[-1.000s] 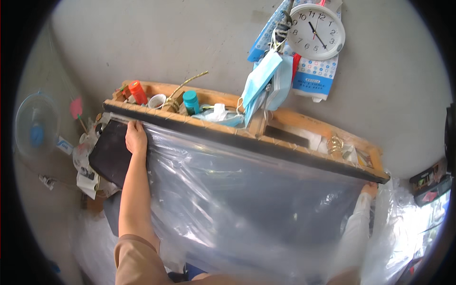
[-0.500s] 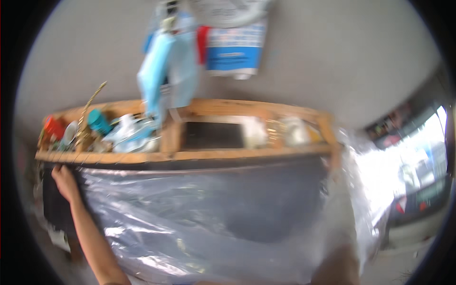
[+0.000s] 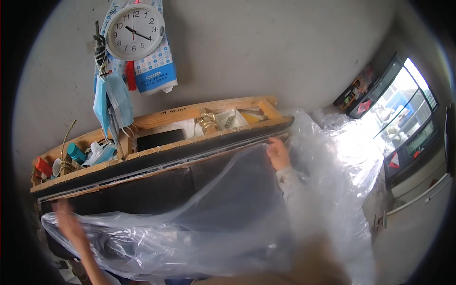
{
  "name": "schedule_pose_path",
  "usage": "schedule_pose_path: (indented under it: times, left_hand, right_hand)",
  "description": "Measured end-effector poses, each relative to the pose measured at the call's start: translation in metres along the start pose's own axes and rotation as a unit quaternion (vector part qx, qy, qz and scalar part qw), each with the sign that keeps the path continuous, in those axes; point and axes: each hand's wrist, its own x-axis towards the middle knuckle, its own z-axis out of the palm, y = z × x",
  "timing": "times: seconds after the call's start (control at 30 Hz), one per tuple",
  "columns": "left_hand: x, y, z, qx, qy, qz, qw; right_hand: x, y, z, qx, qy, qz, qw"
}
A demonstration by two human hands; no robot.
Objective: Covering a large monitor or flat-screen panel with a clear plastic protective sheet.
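A clear plastic sheet point(image 3: 142, 244) lies loosely over a black panel point(image 3: 156, 190), its upper edge sagging across the middle. My right hand point(image 3: 278, 154) is at the panel's upper right, fingers closed on the edge of the sheet, drawing it up to a peak. At the lower left my left hand point(image 3: 70, 223) is over the sheet's left end. Motion smears its fingers, so I cannot make out whether they hold the film. Above the panel runs a wooden frame point(image 3: 228, 105) with black material fixed along its front edge.
Within the frame sit a teal cup point(image 3: 76, 153), a red container point(image 3: 42, 166), a dark flat rectangle point(image 3: 160, 140) and gold cord point(image 3: 208, 123). Face masks point(image 3: 114, 102) and a round clock point(image 3: 135, 32) hang on the wall. Bunched clear plastic point(image 3: 327, 156) lies at right, near a window point(image 3: 403, 104).
The sheet's upper edge has dropped at left and middle, baring more black panel. My left hand has moved down from the frame's edge. The view has turned, shifting the clock and masks leftward.
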Motion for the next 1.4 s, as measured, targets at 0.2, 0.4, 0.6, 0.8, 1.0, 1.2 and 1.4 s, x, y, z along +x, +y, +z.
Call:
schedule_pose_path:
  times: [0.2, 0.4, 0.6, 0.8, 1.0, 1.2, 1.4]
  left_hand:
    - [-0.069, -0.104, -0.097, 0.337, -0.192, -0.084, 0.918]
    - [-0.016, 0.056, -0.040, -0.069, -0.195, -0.132, 0.969]
    - [-0.119, 0.278, 0.075, -0.302, -0.377, -0.009, 0.876]
    - [-0.108, 0.125, -0.032, -0.200, -0.554, 0.039, 0.807]
    - [-0.070, -0.159, -0.090, 0.215, -0.102, -0.229, 0.944]
    - [-0.052, -0.187, -0.074, 0.343, -0.128, -0.439, 0.820]
    - [-0.066, -0.296, -0.093, 0.330, -0.107, -0.375, 0.860]
  right_hand:
    - [-0.106, -0.094, 0.059, 0.201, -0.121, -0.005, 0.972]
    - [-0.186, -0.164, 0.104, 0.304, -0.139, -0.003, 0.942]
    - [-0.122, -0.154, 0.052, -0.182, -0.084, -0.395, 0.896]
    - [-0.075, 0.018, -0.090, -0.534, 0.036, -0.071, 0.842]
    - [-0.153, -0.133, 0.059, -0.244, -0.161, -0.376, 0.879]
    - [-0.130, -0.093, 0.010, -0.311, -0.096, -0.225, 0.918]
    - [-0.247, 0.046, -0.078, -0.444, -0.144, -0.228, 0.854]
